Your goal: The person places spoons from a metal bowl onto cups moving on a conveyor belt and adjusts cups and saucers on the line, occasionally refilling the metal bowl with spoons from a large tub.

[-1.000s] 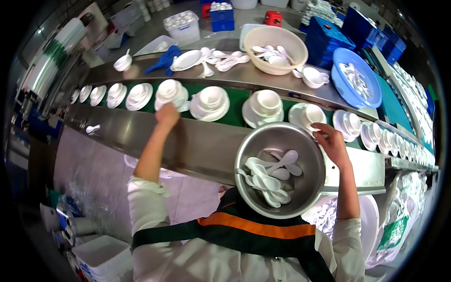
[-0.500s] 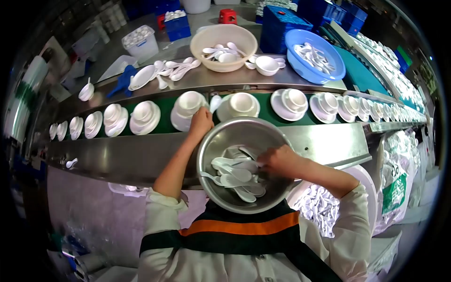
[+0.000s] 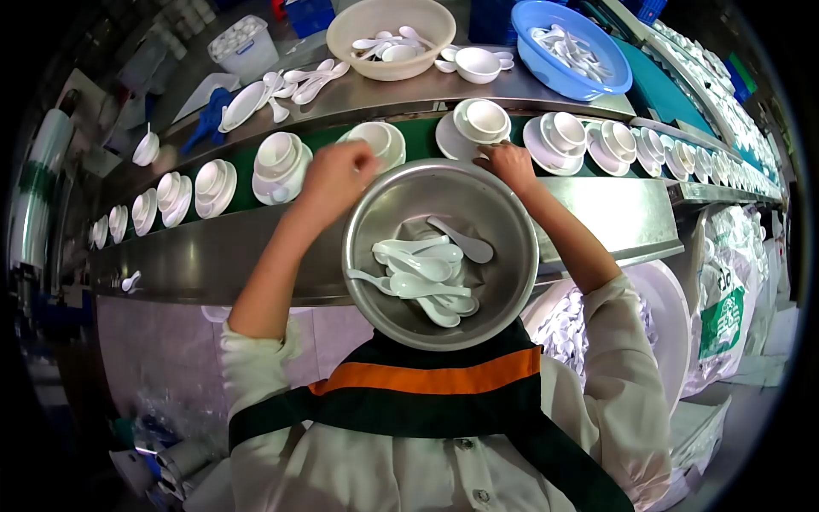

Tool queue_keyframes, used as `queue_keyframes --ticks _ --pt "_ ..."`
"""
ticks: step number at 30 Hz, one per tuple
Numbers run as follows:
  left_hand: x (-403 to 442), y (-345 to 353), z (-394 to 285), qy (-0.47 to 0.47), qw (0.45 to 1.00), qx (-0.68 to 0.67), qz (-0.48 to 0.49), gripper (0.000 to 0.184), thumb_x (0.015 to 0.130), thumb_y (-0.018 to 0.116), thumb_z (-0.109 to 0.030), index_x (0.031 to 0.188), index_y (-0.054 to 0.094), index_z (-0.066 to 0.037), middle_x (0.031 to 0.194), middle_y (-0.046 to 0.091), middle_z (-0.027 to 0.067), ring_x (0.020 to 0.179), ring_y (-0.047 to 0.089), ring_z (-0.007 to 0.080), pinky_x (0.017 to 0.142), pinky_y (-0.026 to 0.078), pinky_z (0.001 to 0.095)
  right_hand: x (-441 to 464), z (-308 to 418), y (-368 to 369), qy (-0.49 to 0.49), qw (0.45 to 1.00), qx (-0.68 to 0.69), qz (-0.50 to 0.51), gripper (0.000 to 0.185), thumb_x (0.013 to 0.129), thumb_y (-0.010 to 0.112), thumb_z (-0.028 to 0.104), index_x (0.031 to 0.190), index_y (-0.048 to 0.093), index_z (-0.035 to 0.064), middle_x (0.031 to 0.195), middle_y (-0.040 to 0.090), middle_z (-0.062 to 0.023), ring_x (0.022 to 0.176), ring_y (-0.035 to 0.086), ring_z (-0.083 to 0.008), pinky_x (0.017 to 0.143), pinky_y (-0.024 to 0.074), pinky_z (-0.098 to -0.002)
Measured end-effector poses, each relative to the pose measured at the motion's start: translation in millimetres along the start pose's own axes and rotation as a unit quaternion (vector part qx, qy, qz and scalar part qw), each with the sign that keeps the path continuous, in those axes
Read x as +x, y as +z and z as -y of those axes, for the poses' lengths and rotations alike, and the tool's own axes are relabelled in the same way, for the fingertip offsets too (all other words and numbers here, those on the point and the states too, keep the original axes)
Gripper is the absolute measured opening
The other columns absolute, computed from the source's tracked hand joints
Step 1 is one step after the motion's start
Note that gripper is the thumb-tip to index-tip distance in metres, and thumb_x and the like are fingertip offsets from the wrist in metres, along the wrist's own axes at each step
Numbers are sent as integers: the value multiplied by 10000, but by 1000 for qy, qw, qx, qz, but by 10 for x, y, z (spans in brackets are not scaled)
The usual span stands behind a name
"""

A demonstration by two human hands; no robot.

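A steel basin [image 3: 363,273] with several white spoons [image 3: 421,263] sits in front of my apron, at the near edge of the bench. My left hand [image 3: 334,177], slightly smeared by motion, is raised with curled fingers left of the basin's far rim. Beside it on the green belt is a plate-and-bowl set [image 3: 374,138], partly hidden. Beyond the basin, my right hand [image 3: 509,162] has its fingers closed at the near edge of another set's white plate [image 3: 452,141], which carries a white bowl [image 3: 486,118]. Whatever either hand holds is hidden.
More plate-and-bowl sets [image 3: 277,162] line the green belt [image 3: 241,189] on both sides. On the far ledge are a cream basin [image 3: 341,38], a blue basin [image 3: 618,72] and loose spoons [image 3: 320,81]. A big tub of spoons [image 3: 674,341] stands low at right.
My right hand has left the spoons in the steel basin and reached to a plate on the belt. My left hand has moved left and lifted; its nearby spoon no longer shows. The view has shifted.
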State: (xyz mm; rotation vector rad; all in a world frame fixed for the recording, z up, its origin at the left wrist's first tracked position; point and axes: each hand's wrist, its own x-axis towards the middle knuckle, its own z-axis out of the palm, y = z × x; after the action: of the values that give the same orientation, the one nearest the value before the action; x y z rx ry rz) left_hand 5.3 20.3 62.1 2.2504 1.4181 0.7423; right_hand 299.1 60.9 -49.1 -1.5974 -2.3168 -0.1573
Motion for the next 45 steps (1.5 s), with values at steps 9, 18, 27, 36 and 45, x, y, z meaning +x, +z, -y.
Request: queue_keyframes --ticks 9,18,27,36,45 --pt "-496 644 -311 178 896 184 362 461 589 719 -212 918 518 39 857 581 195 859 563 334 791 416 399 -263 864 -1038 -155 969 -48 184 130 783 511 170 831 603 93 687 637 -85 600 631 -221 531 484 -364" --pt "-452 291 -430 156 914 20 374 186 648 623 -114 790 574 -6 765 593 157 755 582 346 707 454 398 -464 633 -1225 -142 963 128 192 341 693 648 241 969 558 62 856 613 -134 755 615 -299 656 480 -390" --pt "-91 206 -573 -172 820 -472 274 260 753 676 -164 927 556 -14 765 611 60 650 596 126 639 485 259 -175 -5 -238 -87 971 217 40 199 751 547 201 893 618 81 896 614 -96 819 597 -283 684 483 -367" --pt "595 492 -333 -211 805 -553 46 370 754 687 -185 1020 516 8 867 595 56 778 589 138 679 468 263 107 275 -222 169 861 478 29 352 860 516 388 907 622 56 882 633 -69 747 596 -162 607 441 -285" --pt "841 705 -253 -185 887 -420 53 326 757 680 -307 893 608 -20 757 590 28 632 541 92 510 406 244 -5 26 -427 192 815 547 -3 269 860 546 218 998 554 -13 708 606 -91 534 570 -126 399 478 -267"
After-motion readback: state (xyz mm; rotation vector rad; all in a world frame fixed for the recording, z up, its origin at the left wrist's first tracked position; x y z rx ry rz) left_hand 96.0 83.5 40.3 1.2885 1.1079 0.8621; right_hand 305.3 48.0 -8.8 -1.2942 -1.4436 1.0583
